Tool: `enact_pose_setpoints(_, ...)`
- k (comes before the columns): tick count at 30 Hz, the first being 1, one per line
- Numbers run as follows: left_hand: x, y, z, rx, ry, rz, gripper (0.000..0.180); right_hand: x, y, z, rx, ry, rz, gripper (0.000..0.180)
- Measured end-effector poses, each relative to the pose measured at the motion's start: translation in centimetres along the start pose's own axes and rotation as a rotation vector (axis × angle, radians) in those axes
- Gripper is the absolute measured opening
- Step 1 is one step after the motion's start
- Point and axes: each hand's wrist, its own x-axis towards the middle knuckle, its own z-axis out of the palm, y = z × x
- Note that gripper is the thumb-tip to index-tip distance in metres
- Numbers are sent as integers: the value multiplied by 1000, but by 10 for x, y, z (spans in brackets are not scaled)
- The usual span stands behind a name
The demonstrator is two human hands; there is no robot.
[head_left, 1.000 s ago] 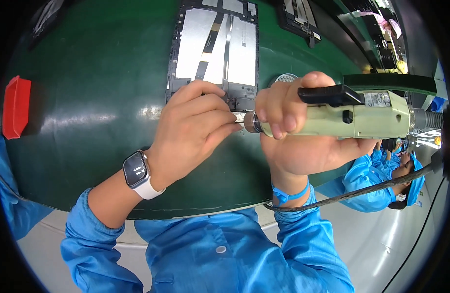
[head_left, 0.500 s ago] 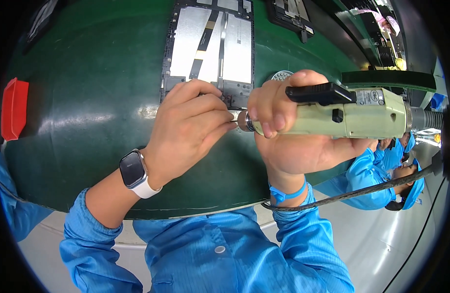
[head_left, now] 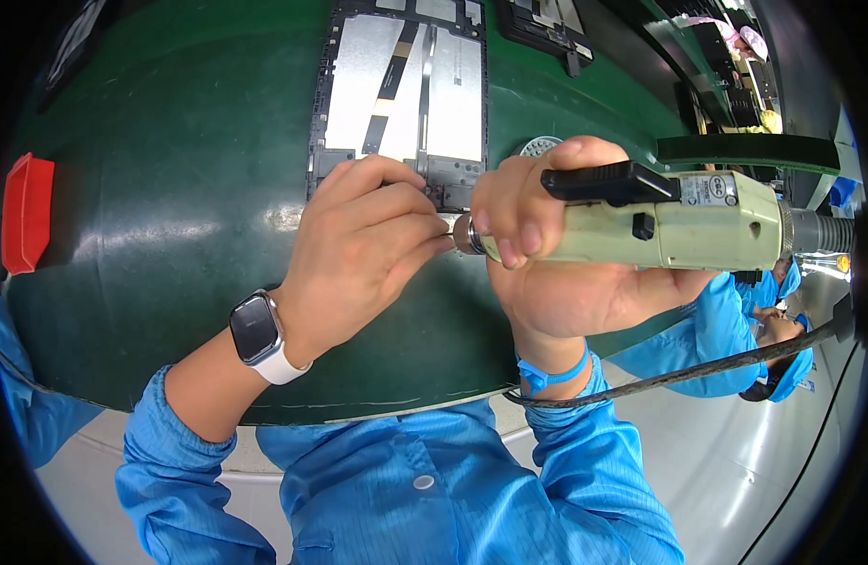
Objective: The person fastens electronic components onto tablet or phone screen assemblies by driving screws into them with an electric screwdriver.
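One green tabletop (head_left: 170,311), red tray (head_left: 27,215) at nine o'clock; right hand (head_left: 570,292) curled round a power screwdriver (head_left: 712,231); left hand (head_left: 363,245), fingers bunched, hold hidden; pale floor (head_left: 697,471) at four o'clock.

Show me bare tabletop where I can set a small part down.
Widest: the green tabletop between the red bin and the framed panel. A smaller patch lies between the left hand and right hand, toward the near edge. Crowded: the panel's near end, where both hands and the electric screwdriver converge.
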Motion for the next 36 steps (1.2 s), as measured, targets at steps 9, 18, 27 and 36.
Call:
enact_pose_setpoints(9,-1,-3,-9,137,-33,-16,32,6,-6,-12,-6,-62,-28,110)
enact_pose_setpoints(18,-5,-7,-10,354,-87,-2,32,13,17,-24,52,11,62,114)
enact_pose_setpoints(27,-2,-6,-10,336,-75,6,30,11,14,-14,71,117,94,115)
enact_pose_setpoints(36,19,-1,-11,245,-140,-23,31,9,28,-19,-185,354,120,122)
